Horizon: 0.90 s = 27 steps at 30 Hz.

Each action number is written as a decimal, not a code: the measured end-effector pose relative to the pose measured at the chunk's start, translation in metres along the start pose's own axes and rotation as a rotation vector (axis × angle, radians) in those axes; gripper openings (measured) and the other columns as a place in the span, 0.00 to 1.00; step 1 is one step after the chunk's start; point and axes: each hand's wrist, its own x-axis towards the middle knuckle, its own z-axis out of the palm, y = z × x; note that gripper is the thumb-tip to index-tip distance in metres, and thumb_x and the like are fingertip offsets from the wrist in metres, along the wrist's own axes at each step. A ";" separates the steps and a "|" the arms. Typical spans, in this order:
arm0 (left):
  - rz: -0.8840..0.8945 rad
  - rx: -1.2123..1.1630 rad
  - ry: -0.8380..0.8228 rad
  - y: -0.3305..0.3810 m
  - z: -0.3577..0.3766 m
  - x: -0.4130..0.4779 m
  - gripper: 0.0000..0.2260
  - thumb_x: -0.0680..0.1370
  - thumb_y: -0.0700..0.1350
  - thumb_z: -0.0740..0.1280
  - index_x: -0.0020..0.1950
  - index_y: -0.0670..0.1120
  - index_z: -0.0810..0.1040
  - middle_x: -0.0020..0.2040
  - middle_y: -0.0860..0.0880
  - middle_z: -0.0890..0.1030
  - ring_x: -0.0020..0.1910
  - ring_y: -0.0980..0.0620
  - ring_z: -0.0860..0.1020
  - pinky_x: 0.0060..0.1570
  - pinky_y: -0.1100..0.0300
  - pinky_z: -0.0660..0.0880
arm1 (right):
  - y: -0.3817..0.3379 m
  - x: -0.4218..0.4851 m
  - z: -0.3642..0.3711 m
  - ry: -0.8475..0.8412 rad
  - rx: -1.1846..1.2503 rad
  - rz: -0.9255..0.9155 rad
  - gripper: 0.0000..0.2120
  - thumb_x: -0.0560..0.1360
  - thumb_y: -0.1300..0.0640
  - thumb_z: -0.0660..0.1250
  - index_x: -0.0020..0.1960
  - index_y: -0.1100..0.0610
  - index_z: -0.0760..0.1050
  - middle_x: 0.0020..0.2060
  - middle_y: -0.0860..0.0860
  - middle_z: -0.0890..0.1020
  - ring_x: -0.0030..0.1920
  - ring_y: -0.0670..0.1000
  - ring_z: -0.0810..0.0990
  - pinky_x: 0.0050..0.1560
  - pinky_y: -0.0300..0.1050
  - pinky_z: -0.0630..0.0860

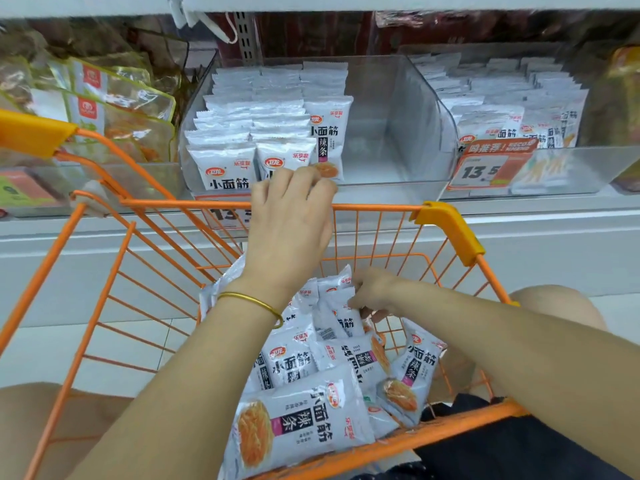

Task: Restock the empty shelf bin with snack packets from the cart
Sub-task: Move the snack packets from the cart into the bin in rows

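The right hand is down inside the orange wire cart. Its fingers are curled round the upper end of a few white foil snack packets at the 12 o'clock edge of the loose pile. The left hand is up at the front lip of the clear plastic shelf bin, with its fingers bent over the front row of stocked packets. Whether it pinches one or only steadies the row cannot be told. The bin's left columns are full. Its bare gap lies at 1 o'clock from the left hand and at 12 o'clock from the right hand, well apart from it. The gripped packets stand roughly on end, long axis 12 to 6, matching the upright rows. The loaded right hand probably lifts over the cart rim into that gap.
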 end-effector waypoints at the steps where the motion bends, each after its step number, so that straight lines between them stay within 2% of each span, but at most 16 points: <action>1: 0.003 -0.016 0.003 0.000 0.000 0.000 0.09 0.71 0.40 0.65 0.50 0.44 0.78 0.49 0.46 0.79 0.48 0.41 0.75 0.47 0.53 0.60 | -0.004 -0.007 -0.006 0.005 -0.017 -0.030 0.08 0.78 0.63 0.62 0.42 0.56 0.66 0.39 0.55 0.75 0.45 0.57 0.80 0.41 0.49 0.79; 2: 0.005 -0.032 0.004 0.000 0.000 0.000 0.09 0.71 0.40 0.65 0.51 0.45 0.78 0.49 0.46 0.79 0.48 0.42 0.74 0.47 0.54 0.60 | -0.008 -0.016 -0.012 0.017 -0.061 -0.074 0.08 0.79 0.64 0.61 0.43 0.55 0.65 0.37 0.52 0.72 0.48 0.58 0.81 0.39 0.48 0.79; 4: -0.005 -0.069 0.003 0.000 -0.001 0.000 0.09 0.73 0.43 0.63 0.51 0.46 0.78 0.48 0.48 0.79 0.48 0.44 0.73 0.46 0.55 0.59 | -0.016 -0.036 -0.028 0.056 -0.147 -0.186 0.09 0.78 0.64 0.61 0.42 0.55 0.66 0.37 0.50 0.68 0.51 0.60 0.80 0.39 0.54 0.81; 7: -0.068 -0.175 -0.035 0.001 -0.005 0.002 0.13 0.75 0.49 0.58 0.52 0.47 0.78 0.48 0.50 0.80 0.49 0.44 0.74 0.47 0.54 0.59 | -0.021 -0.068 -0.051 0.160 -0.126 -0.343 0.03 0.77 0.63 0.64 0.48 0.60 0.70 0.38 0.52 0.70 0.49 0.60 0.80 0.42 0.58 0.81; 9: -0.140 -0.310 -0.095 0.003 -0.009 0.005 0.16 0.75 0.54 0.57 0.54 0.48 0.78 0.49 0.52 0.80 0.51 0.46 0.73 0.51 0.54 0.62 | -0.018 -0.084 -0.065 0.196 0.050 -0.406 0.04 0.77 0.63 0.65 0.48 0.60 0.70 0.40 0.55 0.76 0.45 0.58 0.81 0.43 0.56 0.82; 12: -0.322 -0.676 -0.257 0.009 -0.016 0.010 0.21 0.73 0.59 0.60 0.61 0.49 0.75 0.53 0.53 0.78 0.54 0.51 0.72 0.56 0.52 0.71 | -0.014 -0.101 -0.084 0.183 0.366 -0.476 0.04 0.77 0.63 0.65 0.45 0.57 0.71 0.41 0.57 0.82 0.42 0.54 0.82 0.44 0.50 0.81; 15: -0.470 -1.002 -0.406 0.014 -0.019 0.014 0.24 0.72 0.54 0.68 0.65 0.48 0.70 0.59 0.50 0.77 0.56 0.53 0.77 0.58 0.51 0.75 | -0.015 -0.103 -0.095 0.198 0.568 -0.516 0.05 0.77 0.63 0.63 0.44 0.57 0.70 0.41 0.59 0.83 0.41 0.54 0.82 0.41 0.46 0.82; 17: -0.532 -1.082 -0.394 0.015 -0.021 0.019 0.21 0.73 0.45 0.71 0.64 0.46 0.70 0.57 0.47 0.79 0.54 0.51 0.79 0.56 0.48 0.76 | -0.017 -0.101 -0.097 0.203 0.668 -0.515 0.05 0.78 0.60 0.62 0.44 0.56 0.70 0.40 0.57 0.83 0.40 0.53 0.83 0.39 0.45 0.82; 20: -0.641 -1.125 -0.273 0.011 -0.024 0.032 0.18 0.73 0.40 0.71 0.60 0.46 0.71 0.54 0.43 0.80 0.51 0.47 0.81 0.52 0.49 0.78 | -0.020 -0.096 -0.092 0.108 0.611 -0.471 0.10 0.78 0.48 0.60 0.51 0.55 0.75 0.43 0.52 0.85 0.41 0.50 0.84 0.40 0.44 0.82; 22: -0.684 -1.157 -0.201 0.008 -0.024 0.038 0.18 0.74 0.41 0.71 0.61 0.46 0.70 0.53 0.44 0.81 0.49 0.47 0.81 0.50 0.50 0.79 | -0.025 -0.094 -0.087 0.010 0.519 -0.458 0.11 0.76 0.51 0.65 0.55 0.55 0.76 0.46 0.51 0.85 0.42 0.49 0.84 0.40 0.43 0.81; 24: -0.693 -1.120 -0.131 0.007 -0.024 0.040 0.20 0.75 0.43 0.70 0.64 0.47 0.68 0.52 0.47 0.80 0.49 0.52 0.80 0.50 0.57 0.78 | -0.030 -0.088 -0.089 0.004 0.513 -0.460 0.10 0.73 0.57 0.69 0.54 0.58 0.78 0.45 0.53 0.85 0.41 0.49 0.84 0.39 0.43 0.81; 25: -0.660 -1.008 -0.070 0.004 -0.021 0.038 0.20 0.76 0.45 0.69 0.66 0.46 0.68 0.54 0.48 0.78 0.51 0.53 0.78 0.52 0.60 0.75 | -0.034 -0.084 -0.095 0.054 0.554 -0.454 0.09 0.73 0.59 0.69 0.53 0.58 0.78 0.44 0.53 0.85 0.39 0.50 0.83 0.38 0.42 0.80; 27: -0.482 -0.619 0.042 -0.006 -0.014 0.032 0.20 0.77 0.48 0.66 0.67 0.43 0.68 0.61 0.45 0.74 0.61 0.49 0.71 0.62 0.57 0.67 | -0.040 -0.071 -0.114 0.204 0.657 -0.431 0.07 0.74 0.60 0.68 0.52 0.58 0.79 0.42 0.53 0.84 0.37 0.49 0.82 0.36 0.42 0.81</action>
